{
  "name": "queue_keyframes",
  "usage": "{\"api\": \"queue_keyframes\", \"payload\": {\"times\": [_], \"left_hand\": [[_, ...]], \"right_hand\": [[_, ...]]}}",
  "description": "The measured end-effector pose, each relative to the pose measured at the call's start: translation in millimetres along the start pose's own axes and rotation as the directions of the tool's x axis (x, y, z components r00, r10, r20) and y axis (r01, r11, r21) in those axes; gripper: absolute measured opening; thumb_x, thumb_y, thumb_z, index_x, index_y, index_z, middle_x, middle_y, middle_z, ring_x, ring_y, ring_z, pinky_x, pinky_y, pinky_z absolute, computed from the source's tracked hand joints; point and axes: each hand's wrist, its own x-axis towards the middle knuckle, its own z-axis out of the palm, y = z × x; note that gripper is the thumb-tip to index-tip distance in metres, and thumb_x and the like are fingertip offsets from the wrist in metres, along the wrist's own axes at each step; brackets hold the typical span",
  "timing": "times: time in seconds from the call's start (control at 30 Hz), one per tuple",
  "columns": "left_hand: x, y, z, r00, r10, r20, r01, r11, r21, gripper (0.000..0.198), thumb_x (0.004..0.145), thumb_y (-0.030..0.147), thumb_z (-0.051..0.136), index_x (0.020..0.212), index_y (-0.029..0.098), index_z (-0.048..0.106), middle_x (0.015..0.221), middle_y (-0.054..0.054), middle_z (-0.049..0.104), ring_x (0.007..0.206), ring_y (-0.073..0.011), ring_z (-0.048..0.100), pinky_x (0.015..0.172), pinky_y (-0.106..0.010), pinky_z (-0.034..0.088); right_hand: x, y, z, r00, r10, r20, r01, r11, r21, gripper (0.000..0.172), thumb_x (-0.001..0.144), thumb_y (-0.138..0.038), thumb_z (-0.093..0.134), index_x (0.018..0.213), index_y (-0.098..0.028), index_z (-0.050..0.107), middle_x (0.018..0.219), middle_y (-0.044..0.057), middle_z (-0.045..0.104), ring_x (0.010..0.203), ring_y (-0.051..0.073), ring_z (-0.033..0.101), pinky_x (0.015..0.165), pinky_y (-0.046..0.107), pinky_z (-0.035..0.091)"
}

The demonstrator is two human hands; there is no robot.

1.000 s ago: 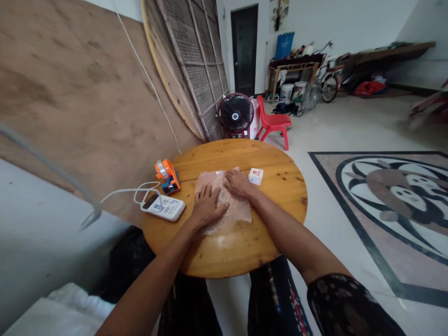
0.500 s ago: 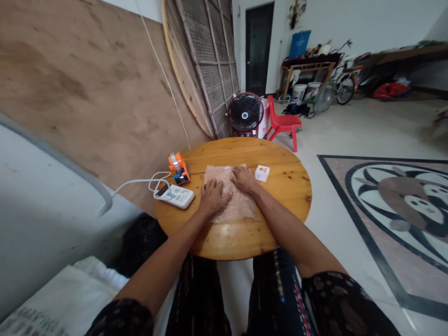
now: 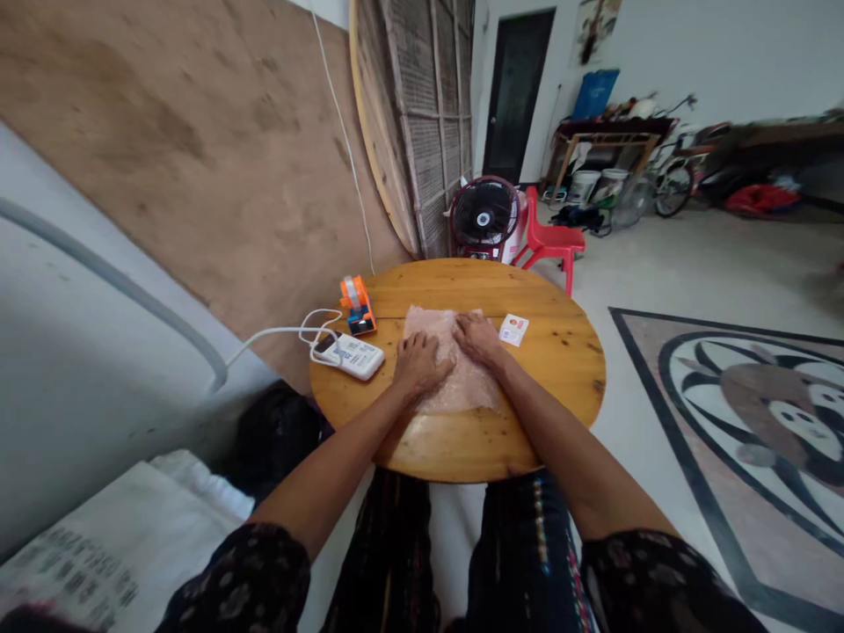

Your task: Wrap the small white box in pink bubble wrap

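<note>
A sheet of pinkish bubble wrap (image 3: 462, 394) lies flat on the round wooden table (image 3: 448, 448). My left hand (image 3: 419, 362) rests on its left side, palm down, with the fingers stretched out. On the upper right part of the sheet lies my right hand (image 3: 480, 338), also flat and open. Just right of that hand sits a small white box (image 3: 513, 330) with a red mark. Left of the sheet are an orange tape dispenser (image 3: 358, 305) and a white device with a cable (image 3: 356, 354), which looks like a power bank.
Beyond the table stand a fan (image 3: 486, 218) and a red plastic chair (image 3: 554, 236). A brown board (image 3: 198, 158) leans along the left wall. A white sack (image 3: 98, 536) and a black bag (image 3: 280, 431) lie at the lower left.
The whole view has shifted, so the table and what lies on it appear further right. Both hands stay flat on the bubble wrap, with little visible movement across it.
</note>
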Motion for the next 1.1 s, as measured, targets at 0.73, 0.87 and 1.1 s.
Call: {"api": "queue_keyframes", "payload": {"times": [0.73, 0.87, 1.1], "left_hand": [[-2.6, -5.1, 5.5, 1.000, -0.023, 0.018, 0.024, 1.000, -0.017, 0.052, 0.083, 0.060, 0.052, 0.121, 0.024, 0.055, 0.137, -0.012, 0.050, 0.133, -0.0331, 0.036, 0.107, -0.051, 0.028], [-1.4, -4.1, 6.1, 1.000, -0.008, 0.028, 0.008, 1.000, -0.001, 0.055, 0.083, 0.061, 0.050, 0.123, 0.024, 0.055, 0.137, -0.014, 0.051, 0.133, -0.0339, 0.037, 0.106, -0.052, 0.030], [-3.7, -12.8, -2.8, 0.988, 0.084, 0.130, -0.089, 0.995, 0.034, 0.061, 0.087, 0.064, 0.043, 0.131, 0.023, 0.049, 0.143, -0.015, 0.047, 0.136, -0.0336, 0.036, 0.107, -0.052, 0.030]], "right_hand": [[-13.7, -15.2, 0.4, 0.996, 0.081, -0.027, -0.084, 0.990, -0.111, 0.043, 0.098, -0.034, 0.034, 0.131, -0.012, 0.052, 0.137, 0.015, 0.056, 0.123, 0.029, 0.049, 0.101, 0.040, 0.038], [-14.1, -12.7, 0.7, 0.995, 0.094, -0.026, -0.096, 0.991, -0.096, 0.044, 0.099, -0.034, 0.031, 0.133, -0.013, 0.051, 0.136, 0.016, 0.055, 0.123, 0.029, 0.048, 0.100, 0.040, 0.038], [-16.6, -9.8, 0.4, 0.995, 0.100, -0.002, -0.100, 0.993, -0.068, 0.044, 0.099, -0.031, 0.028, 0.134, -0.012, 0.049, 0.139, 0.016, 0.052, 0.126, 0.028, 0.045, 0.101, 0.040, 0.036]]}}
